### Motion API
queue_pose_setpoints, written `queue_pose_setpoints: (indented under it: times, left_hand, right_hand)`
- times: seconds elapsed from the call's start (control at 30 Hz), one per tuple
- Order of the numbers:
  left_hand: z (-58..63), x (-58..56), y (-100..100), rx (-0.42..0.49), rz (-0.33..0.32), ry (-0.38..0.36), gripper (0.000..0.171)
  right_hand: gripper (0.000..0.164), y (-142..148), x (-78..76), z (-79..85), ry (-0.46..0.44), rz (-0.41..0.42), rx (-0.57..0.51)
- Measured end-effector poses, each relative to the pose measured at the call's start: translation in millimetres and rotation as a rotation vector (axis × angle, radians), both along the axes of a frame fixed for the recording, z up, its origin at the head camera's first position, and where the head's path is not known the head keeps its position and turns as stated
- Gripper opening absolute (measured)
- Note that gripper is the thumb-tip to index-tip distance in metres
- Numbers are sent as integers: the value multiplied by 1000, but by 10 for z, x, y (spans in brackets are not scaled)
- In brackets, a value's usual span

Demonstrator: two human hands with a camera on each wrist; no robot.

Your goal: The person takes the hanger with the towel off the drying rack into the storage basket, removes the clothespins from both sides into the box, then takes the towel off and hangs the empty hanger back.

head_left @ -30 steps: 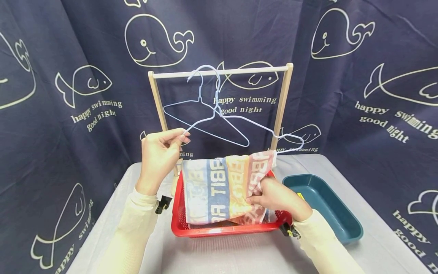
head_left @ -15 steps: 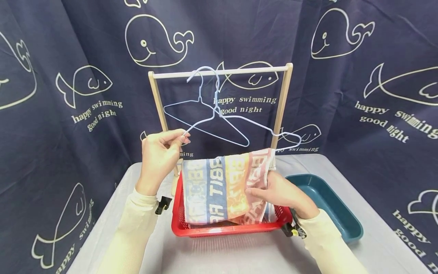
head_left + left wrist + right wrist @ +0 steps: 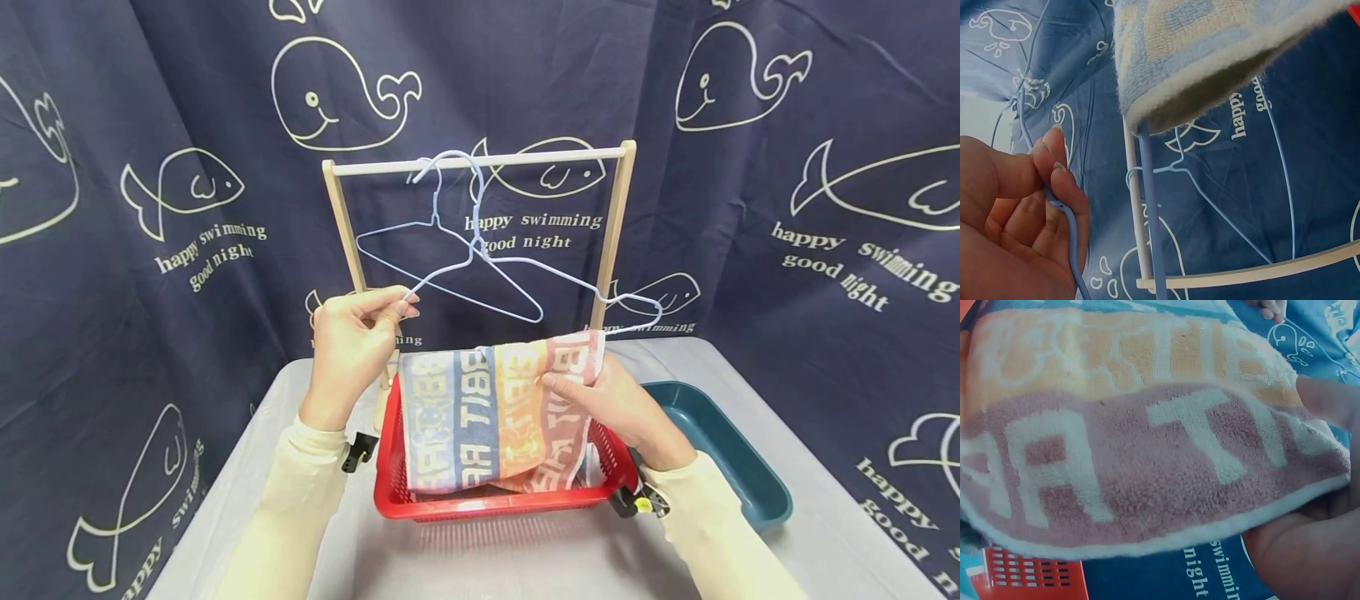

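In the head view, my left hand (image 3: 348,354) pinches the left end of a light blue wire clothes hanger (image 3: 476,247). A towel (image 3: 476,417) with blue, orange and pink lettered stripes hangs folded over the hanger's lower bar. My right hand (image 3: 630,408) holds the towel's right side, thumb in front and fingers behind. The right wrist view shows the thumb (image 3: 1329,403) on the pink end of the towel; the fingers behind are partly hidden. In the left wrist view, the hanger wire (image 3: 1072,228) passes between my left fingers.
A wooden rack (image 3: 617,233) stands behind, with another blue hanger (image 3: 435,218) on its rail. Below the towel sits a red basket (image 3: 495,503) with cloth inside. At the right lies a dark teal tray (image 3: 738,450) on the grey-white table (image 3: 480,567).
My right hand has moved up along the towel's right side, and the pink end now spreads wider and flatter. My left hand stays almost still on the hanger.
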State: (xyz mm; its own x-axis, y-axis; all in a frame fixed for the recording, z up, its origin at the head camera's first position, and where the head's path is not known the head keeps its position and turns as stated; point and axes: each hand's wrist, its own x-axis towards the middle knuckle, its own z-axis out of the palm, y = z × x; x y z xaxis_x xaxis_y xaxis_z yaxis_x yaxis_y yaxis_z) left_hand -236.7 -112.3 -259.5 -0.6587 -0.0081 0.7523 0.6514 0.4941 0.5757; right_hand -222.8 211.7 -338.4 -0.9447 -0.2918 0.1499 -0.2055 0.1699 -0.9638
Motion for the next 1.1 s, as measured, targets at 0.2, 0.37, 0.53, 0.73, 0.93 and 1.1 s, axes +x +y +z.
queue_pose_setpoints:
  times: [0.2, 0.37, 0.53, 0.73, 0.93, 1.1]
  left_hand:
    - [-4, 3, 0, 10, -9, -6, 17]
    - [-11, 6, -4, 4, 2, -3, 18]
    - [-19, 2, -5, -1, 1, 4, 17]
    - [-17, -6, 4, 1, -10, 9, 17]
    - [-13, -5, 10, 6, -3, 13, 17]
    - [-11, 4, 8, 11, 8, 19, 18]
  right_hand:
    - [40, -36, -2, 13, -21, -27, -55]
    - [37, -71, -17, 10, -10, -39, -93]
    - [37, -104, -11, 28, -37, -64, -122]
    - [36, -120, -4, 26, -44, -90, -149]
    - [37, -112, -27, -6, -40, -124, -105]
    - [43, -111, -26, -14, -43, -136, -26]
